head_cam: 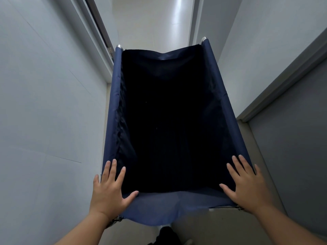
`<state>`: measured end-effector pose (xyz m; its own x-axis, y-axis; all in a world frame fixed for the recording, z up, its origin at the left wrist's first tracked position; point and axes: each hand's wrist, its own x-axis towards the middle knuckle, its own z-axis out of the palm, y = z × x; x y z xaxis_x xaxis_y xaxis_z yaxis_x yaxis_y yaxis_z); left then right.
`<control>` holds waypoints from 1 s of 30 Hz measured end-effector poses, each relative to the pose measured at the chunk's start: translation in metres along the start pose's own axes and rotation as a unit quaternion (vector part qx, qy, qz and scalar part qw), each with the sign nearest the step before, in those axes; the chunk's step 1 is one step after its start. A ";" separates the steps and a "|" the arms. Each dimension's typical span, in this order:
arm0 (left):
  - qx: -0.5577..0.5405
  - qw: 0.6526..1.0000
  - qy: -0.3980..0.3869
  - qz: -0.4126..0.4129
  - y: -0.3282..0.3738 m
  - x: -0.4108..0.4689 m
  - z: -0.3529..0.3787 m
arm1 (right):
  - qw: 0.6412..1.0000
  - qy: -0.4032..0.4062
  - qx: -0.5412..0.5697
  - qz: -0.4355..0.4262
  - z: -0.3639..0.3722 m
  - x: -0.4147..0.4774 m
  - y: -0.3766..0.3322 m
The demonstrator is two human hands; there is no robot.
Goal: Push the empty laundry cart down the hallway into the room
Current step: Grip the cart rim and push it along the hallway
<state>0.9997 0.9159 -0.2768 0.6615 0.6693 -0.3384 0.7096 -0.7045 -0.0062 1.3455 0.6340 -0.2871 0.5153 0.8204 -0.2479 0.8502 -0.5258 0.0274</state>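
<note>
A laundry cart [159, 206] with a dark blue fabric bag on a metal frame fills the middle of the head view. Its inside is dark and looks empty. My left hand [110, 190] lies flat on the cart's near left corner with the fingers spread and straight. On the near right corner rests my right hand [247, 184], also flat with straight fingers. Both palms press on the fabric-covered rim. Metal tube ends [203, 39] show at the far corners.
The hallway is narrow, with a pale wall [49, 103] close on the left and a grey door [297, 156] with its frame on the right. A door frame [99, 32] runs along the far left. Light floor [155, 23] stretches beyond the cart.
</note>
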 end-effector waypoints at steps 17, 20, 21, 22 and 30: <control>-0.002 1.000 0.014 -0.003 -0.017 0.067 -0.021 | 1.000 0.011 0.000 -0.011 -0.023 0.074 -0.001; -0.004 1.000 0.018 -0.007 -0.019 0.078 -0.024 | 1.000 0.011 -0.001 -0.013 -0.027 0.086 0.000; -0.005 1.000 0.019 -0.008 -0.021 0.082 -0.026 | 1.000 0.012 -0.001 -0.014 -0.029 0.091 0.000; -0.006 1.000 0.019 -0.009 -0.021 0.087 -0.027 | 1.000 0.012 0.000 -0.014 -0.030 0.096 0.001; -0.012 1.000 0.023 -0.011 -0.029 0.127 -0.038 | 1.000 0.010 0.007 -0.018 -0.040 0.135 0.005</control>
<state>1.0719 1.0302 -0.2834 0.6560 0.6950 -0.2945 0.7291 -0.6844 0.0089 1.4243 0.7512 -0.2819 0.4861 0.8432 -0.2296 0.8669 -0.4984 0.0052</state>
